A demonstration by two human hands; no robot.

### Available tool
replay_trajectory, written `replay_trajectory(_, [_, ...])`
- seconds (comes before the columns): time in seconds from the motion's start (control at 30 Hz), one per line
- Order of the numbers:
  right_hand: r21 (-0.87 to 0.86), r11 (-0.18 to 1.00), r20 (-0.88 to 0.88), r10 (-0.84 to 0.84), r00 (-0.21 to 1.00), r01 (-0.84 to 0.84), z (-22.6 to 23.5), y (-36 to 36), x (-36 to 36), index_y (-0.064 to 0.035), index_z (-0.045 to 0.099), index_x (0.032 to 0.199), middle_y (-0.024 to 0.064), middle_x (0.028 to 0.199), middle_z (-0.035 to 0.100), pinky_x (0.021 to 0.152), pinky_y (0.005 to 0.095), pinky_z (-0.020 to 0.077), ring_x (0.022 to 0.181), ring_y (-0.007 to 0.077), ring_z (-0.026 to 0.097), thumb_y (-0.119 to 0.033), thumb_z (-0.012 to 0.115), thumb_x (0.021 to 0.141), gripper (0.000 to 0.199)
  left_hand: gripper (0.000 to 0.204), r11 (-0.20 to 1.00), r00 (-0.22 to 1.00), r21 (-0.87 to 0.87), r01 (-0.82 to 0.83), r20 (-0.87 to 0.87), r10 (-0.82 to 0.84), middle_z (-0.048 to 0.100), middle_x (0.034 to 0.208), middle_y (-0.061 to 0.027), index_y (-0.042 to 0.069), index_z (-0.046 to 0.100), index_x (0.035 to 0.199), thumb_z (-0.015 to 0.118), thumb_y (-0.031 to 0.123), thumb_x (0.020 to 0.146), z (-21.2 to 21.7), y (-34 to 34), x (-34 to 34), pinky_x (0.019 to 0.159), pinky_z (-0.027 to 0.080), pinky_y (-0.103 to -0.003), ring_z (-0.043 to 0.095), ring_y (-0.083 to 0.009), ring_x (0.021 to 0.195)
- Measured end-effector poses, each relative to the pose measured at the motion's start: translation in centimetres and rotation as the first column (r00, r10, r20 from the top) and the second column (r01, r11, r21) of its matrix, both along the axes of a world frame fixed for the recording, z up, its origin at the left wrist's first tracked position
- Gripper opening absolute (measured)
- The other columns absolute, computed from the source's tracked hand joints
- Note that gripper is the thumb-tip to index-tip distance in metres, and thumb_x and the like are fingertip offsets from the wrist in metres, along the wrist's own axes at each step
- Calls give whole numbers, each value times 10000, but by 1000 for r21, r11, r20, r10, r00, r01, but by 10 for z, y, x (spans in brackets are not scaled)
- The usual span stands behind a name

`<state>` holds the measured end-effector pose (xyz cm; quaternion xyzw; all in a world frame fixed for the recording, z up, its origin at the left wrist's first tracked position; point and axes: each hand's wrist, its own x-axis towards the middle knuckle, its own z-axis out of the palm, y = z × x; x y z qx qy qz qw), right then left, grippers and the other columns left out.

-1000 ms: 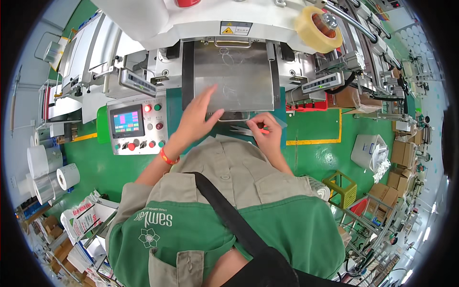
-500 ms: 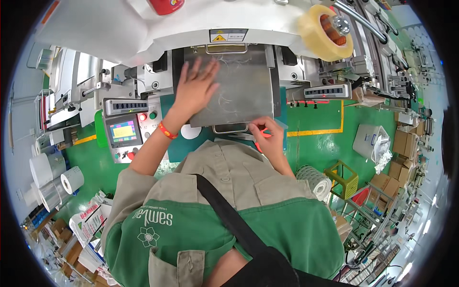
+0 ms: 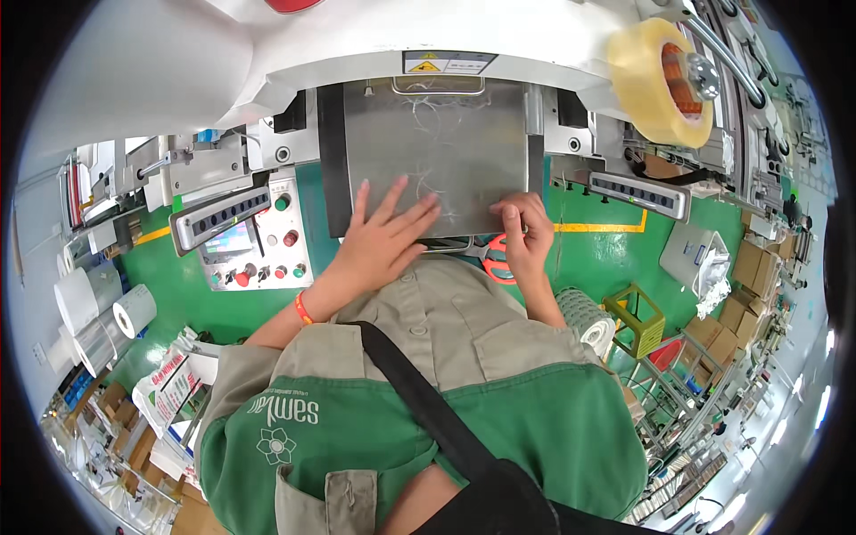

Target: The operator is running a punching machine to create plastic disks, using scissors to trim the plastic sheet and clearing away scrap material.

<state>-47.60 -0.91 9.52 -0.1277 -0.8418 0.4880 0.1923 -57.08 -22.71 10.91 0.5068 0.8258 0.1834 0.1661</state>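
Note:
A grey metal plate (image 3: 392, 134) with scuffed, curved marks lies before me in the machine. My left hand (image 3: 379, 241) rests at its near edge, fingers spread over the metal, with nothing held. At the near right corner is my right hand (image 3: 528, 230), its fingers curled together against the plate; whatever they may pinch is hidden. Scissors with red handles (image 3: 496, 262) lie just below that hand, their blades mostly out of sight. The plate's near wire handle (image 3: 453, 246) is partly covered by my left hand, while the far handle (image 3: 437, 92) shows fully.
The white machine body (image 3: 357, 45) overhangs the plate's far side. A control panel (image 3: 290, 236) with buttons and a screen stands to the left. A tape roll (image 3: 637, 80) hangs at upper right. A grey bin (image 3: 687, 254) and green stool (image 3: 637, 316) stand on the right.
My left hand has slid from the plate's far left part to its near edge. My right hand has moved from beside the scissors and near handle up to the near right corner.

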Motion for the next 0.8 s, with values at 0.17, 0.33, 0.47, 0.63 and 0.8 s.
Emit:
replay_trajectory(0.17, [-24, 1000, -51, -18, 999, 16, -3, 0, -6, 18, 587, 735, 81, 704, 568, 643, 284, 394, 690, 179, 503, -81, 496, 874, 194, 521, 1000, 1000, -13, 3, 3, -3, 334, 1414, 32, 204, 387, 1343, 512, 309, 848, -2, 0, -2, 1046, 59, -586, 186, -325, 1341])
replay_trajectory(0.33, [-44, 997, -56, -62, 997, 59, -6, 6, -7, 19, 585, 719, 78, 695, 573, 621, 282, 394, 665, 180, 501, -65, 514, 861, 180, 497, 972, 959, -16, -232, -169, 226, 361, 1397, 37, 210, 437, 1313, 544, 282, 833, 2, -12, -26, 1027, 102, -594, 191, -349, 1334])
replay_trajectory(0.47, [-105, 987, -7, -119, 993, 118, -11, 7, -7, 16, 591, 715, 75, 678, 574, 598, 278, 392, 641, 176, 498, -62, 530, 853, 170, 500, 949, 938, 10, -317, -149, 314, 391, 1380, 7, 181, 436, 1315, 545, 268, 835, 0, -23, -36, 1027, 64, -596, 222, -347, 1326])
replay_trajectory(0.63, [-110, 988, 43, -105, 993, 110, -13, 11, -11, 28, 588, 738, 73, 688, 566, 609, 260, 394, 648, 150, 496, -82, 496, 886, 206, 541, 970, 964, 0, -242, -116, 240, 384, 1386, 6, 159, 436, 1313, 581, 272, 804, 6, -21, -29, 1045, 76, -568, 236, -314, 1327])
replay_trajectory(0.8, [-87, 994, 70, -63, 996, 69, -6, 8, -10, 40, 586, 763, 67, 705, 565, 617, 241, 394, 654, 125, 493, -103, 463, 915, 242, 530, 986, 987, 58, -157, -26, 159, 376, 1391, -18, 130, 421, 1320, 568, 218, 819, 0, -10, -19, 1067, 143, -499, 262, -286, 1321])
